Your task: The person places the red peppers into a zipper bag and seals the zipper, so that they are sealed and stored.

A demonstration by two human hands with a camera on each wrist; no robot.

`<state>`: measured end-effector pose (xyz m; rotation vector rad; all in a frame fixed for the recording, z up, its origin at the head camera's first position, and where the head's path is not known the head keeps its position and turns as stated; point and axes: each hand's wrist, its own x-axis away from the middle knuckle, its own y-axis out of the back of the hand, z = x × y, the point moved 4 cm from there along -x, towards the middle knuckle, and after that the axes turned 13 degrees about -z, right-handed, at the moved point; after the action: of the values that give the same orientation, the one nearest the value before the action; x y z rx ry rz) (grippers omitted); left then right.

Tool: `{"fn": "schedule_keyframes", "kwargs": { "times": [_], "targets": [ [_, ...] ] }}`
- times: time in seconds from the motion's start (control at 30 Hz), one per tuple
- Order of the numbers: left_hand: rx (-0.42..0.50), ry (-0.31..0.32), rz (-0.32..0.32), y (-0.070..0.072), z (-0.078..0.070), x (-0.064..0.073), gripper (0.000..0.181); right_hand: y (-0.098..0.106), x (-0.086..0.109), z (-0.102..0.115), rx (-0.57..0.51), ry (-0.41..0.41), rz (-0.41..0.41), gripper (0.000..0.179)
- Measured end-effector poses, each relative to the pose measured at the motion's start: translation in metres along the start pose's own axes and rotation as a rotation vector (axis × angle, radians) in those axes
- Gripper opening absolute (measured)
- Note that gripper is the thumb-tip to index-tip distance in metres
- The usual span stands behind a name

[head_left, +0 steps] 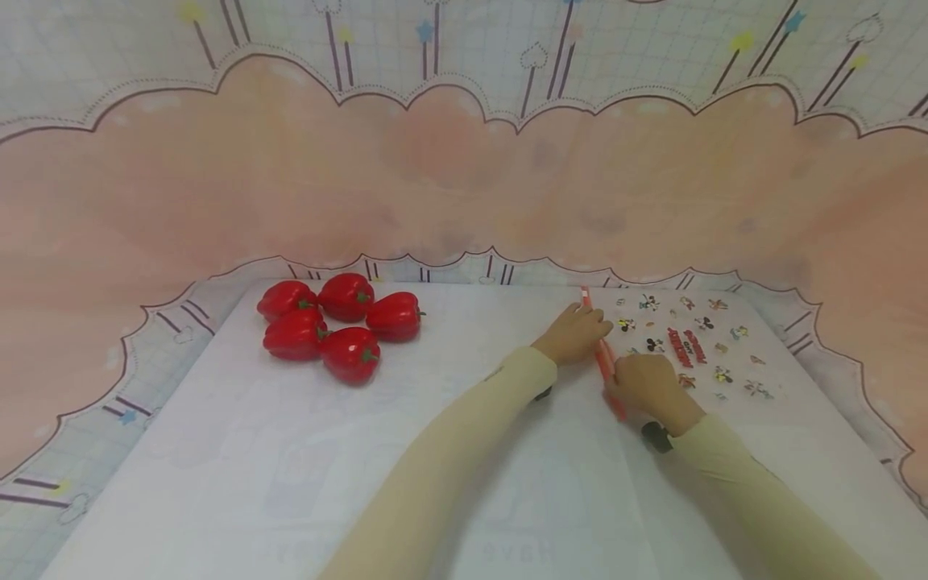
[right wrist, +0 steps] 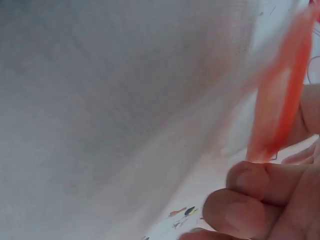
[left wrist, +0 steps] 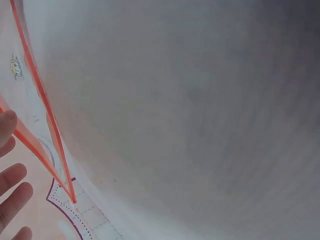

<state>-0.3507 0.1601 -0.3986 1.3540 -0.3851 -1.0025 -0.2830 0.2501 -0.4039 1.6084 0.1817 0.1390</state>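
A clear plastic zip bag with cartoon prints lies flat at the right of the white table, its orange-red zip edge facing left. Toward the far end of that edge, my left hand pinches one side of the mouth. The right hand grips the edge nearer to me, its fingers curled beside the orange strip. In the left wrist view, the two orange lips stand apart in a narrow V, and spread fingertips show at the left.
Several red bell peppers lie grouped at the back left of the white table. A patterned peach and white cloth hangs behind the table and runs down its sides.
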Motion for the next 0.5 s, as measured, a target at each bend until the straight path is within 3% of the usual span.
{"fn": "schedule_keyframes", "kwargs": {
  "times": [0.2,0.5],
  "targets": [
    [0.013,0.004,-0.023,0.003,0.000,0.001,0.030,0.008,0.004,0.000,0.028,-0.007,-0.064,0.029],
    [0.018,0.012,-0.157,0.014,0.001,0.004,0.030,0.022,0.014,0.002,0.053,0.029,-0.314,0.034]
  ]
}}
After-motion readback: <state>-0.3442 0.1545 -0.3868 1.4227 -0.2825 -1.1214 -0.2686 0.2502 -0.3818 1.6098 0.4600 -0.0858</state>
